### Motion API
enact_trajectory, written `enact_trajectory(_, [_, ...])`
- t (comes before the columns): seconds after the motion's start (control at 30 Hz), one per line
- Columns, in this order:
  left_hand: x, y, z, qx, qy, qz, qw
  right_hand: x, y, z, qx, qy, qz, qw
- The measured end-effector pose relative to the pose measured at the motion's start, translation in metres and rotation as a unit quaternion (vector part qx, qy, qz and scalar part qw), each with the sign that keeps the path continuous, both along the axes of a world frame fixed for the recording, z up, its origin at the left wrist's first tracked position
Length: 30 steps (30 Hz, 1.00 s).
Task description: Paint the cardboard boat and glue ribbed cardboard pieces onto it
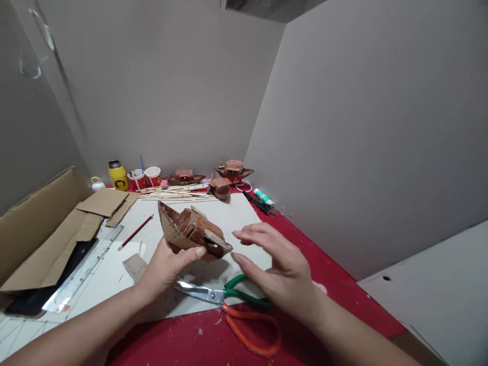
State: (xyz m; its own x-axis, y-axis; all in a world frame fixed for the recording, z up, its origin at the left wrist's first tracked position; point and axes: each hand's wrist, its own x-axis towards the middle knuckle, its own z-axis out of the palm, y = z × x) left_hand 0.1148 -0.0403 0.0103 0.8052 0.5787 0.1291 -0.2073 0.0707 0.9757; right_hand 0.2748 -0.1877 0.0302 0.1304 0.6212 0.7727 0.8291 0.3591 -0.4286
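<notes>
A brown model boat [194,226] made of cardboard is held up over the table by my left hand [171,264], its thumb lying along the near side of the hull. The pointed end tilts up to the left, and a cabin with a brown roof covers the middle. To the right, my right hand [278,259] hovers just off the other end of the boat, thumb and fingers apart, with nothing between them. Scissors [213,295] with one green and one orange handle lie below, the green handle partly hidden by my right hand.
Cardboard pieces [57,249], a clear ruler [84,269] and a red pencil [135,232] lie at left. Thin wooden sticks [175,193], paper cups [152,176], a yellow bottle [118,176] and other model boats [233,170] line the back. A glue stick [264,197] lies near the right wall.
</notes>
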Motion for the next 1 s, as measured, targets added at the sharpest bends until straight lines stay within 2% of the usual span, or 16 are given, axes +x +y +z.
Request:
enact_trajectory(0.1, [0.000, -0.001, -0.002, 0.015, 0.000, 0.007, 1.000, -0.006, 0.005, 0.008, -0.021, -0.125, 0.011, 0.992])
enact_trajectory(0.2, [0.000, -0.002, -0.003, 0.023, 0.010, 0.004, 1.000, -0.005, 0.009, 0.008, -0.036, -0.158, 0.011, 0.987])
enact_trajectory(0.63, [0.001, -0.004, -0.002, 0.023, 0.016, 0.005, 1.000, -0.007, 0.014, 0.010, -0.073, -0.023, 0.063, 0.995])
enact_trajectory(0.87, [0.000, -0.005, -0.006, -0.024, 0.031, 0.025, 0.999, -0.001, 0.017, 0.008, -0.133, 0.075, 0.075, 0.985])
enact_trajectory(1.0, [0.000, -0.005, -0.006, -0.034, 0.034, 0.024, 0.999, 0.001, 0.018, 0.005, -0.093, 0.055, 0.090, 0.990])
